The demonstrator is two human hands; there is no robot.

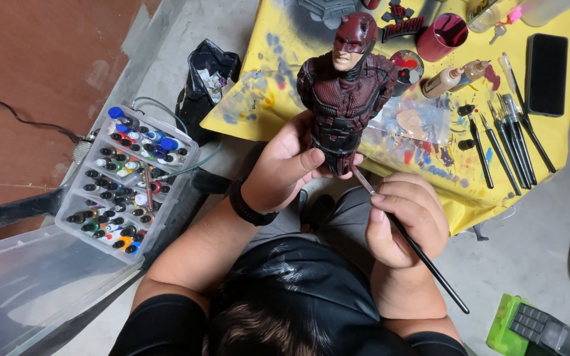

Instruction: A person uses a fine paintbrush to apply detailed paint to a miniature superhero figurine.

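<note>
Over the lap, left hand [285,168] grips bust [346,92], hiding its base; right hand [404,221] pinches brush [417,249], bristles unclear

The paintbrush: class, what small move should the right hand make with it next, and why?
Probably ease the paintbrush tip the last bit up onto the lower edge of the red figure bust. The right hand holds the tip just below the base, and the left hand grips the bust steady there.
</note>
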